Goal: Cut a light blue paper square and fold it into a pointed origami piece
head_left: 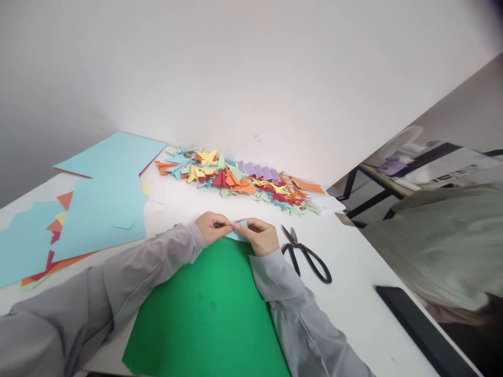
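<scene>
Pinching a small light-blue paper piece (239,234) above the green sheet's (208,309) far edge, the left hand (214,228) and right hand (259,235) have fingertips nearly meeting; black-handled scissors (302,252) lie open just right, folded paper shapes (236,180) beyond.

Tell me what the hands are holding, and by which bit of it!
The left hand and right hand hold a small light-blue piece of paper, fingers meeting at its upper edge. They hide the exact spot pinched.

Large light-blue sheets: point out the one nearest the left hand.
The middle sheet, between the back one and the notched one at far left; both lie farther off.
</scene>
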`<state>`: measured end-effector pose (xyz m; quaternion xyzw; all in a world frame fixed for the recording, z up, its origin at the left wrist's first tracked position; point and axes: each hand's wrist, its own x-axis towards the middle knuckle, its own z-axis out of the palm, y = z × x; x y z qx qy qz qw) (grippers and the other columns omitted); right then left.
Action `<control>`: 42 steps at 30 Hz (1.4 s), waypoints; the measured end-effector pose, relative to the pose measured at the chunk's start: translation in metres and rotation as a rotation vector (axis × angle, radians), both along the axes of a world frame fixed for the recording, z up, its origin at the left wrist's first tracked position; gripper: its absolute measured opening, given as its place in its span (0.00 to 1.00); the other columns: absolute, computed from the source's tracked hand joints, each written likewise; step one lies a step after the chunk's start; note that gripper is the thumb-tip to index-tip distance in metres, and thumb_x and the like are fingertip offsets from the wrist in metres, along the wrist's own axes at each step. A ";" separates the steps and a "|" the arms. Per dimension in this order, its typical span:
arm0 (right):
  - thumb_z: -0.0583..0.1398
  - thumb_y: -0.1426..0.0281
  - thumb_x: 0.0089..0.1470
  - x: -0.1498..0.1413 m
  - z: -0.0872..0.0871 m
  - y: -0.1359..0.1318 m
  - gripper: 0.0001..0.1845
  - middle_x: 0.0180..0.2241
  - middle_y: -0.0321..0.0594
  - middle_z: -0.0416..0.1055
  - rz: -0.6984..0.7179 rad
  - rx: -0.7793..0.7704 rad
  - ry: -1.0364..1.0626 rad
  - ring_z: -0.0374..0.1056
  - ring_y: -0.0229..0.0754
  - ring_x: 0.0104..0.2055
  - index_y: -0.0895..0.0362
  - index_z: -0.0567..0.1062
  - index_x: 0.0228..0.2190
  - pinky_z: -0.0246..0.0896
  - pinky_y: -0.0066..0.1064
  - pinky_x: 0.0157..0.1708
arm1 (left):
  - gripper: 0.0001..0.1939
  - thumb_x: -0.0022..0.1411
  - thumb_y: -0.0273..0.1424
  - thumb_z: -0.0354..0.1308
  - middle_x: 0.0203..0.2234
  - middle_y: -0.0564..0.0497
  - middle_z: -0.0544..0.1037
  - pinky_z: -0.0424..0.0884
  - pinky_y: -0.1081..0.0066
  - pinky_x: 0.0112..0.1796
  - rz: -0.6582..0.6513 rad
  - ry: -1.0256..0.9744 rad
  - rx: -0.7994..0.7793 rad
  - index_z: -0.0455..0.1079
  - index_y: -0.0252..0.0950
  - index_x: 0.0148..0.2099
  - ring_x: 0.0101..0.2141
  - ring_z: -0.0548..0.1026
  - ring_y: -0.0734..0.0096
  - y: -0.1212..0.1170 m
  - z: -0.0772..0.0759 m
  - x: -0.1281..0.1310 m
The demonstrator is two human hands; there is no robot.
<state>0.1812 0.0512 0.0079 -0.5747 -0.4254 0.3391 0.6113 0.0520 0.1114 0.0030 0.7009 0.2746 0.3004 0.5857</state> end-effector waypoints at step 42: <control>0.65 0.64 0.31 -0.003 -0.008 0.000 0.12 0.10 0.29 0.59 0.002 0.009 -0.072 0.48 0.29 0.15 0.59 0.71 0.13 0.42 0.25 0.15 | 0.11 0.44 0.34 0.57 0.17 0.56 0.65 0.63 0.78 0.17 0.019 0.013 0.025 0.68 0.29 0.22 0.15 0.64 0.81 0.003 -0.004 0.002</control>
